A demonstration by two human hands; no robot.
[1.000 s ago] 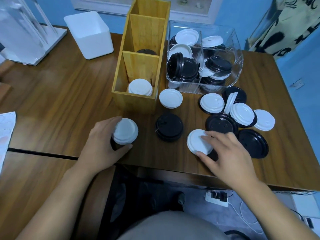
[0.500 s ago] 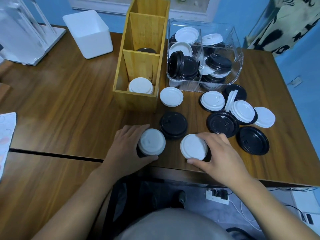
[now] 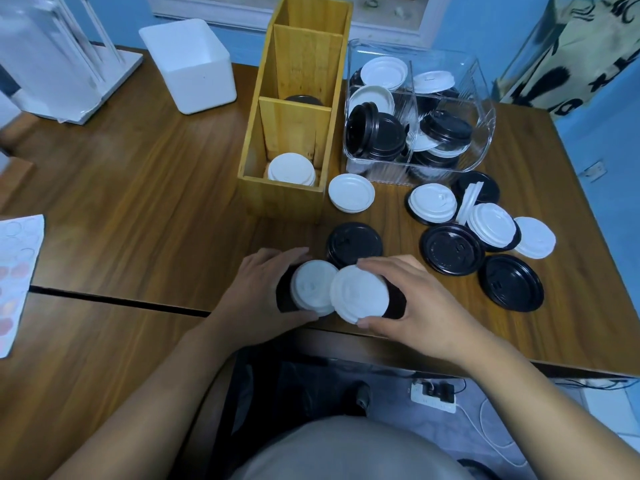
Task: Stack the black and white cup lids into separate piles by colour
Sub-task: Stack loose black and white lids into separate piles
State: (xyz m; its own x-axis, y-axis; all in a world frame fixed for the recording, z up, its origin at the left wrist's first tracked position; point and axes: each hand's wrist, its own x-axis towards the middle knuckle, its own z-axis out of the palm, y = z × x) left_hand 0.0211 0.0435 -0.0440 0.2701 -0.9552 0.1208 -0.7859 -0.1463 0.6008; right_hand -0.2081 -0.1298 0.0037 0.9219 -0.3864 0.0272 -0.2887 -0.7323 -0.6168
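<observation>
In the head view, at lower centre of the frame, the left hand curls around a small white round plastic lid. The right hand grips a second white plastic lid, whose rim overlaps the first. Both are over the brown wooden worktop. A black round plastic lid lies just above them.

Plain indoor room, home or office unclear: blue wall, wood-grain desks, patterned cloth, floor power strip.

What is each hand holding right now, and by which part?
Left hand grips a white-topped lid stack by its sides. Right hand holds a white lid by its rim, fingers at the far edge, thumb at the near edge.
</observation>
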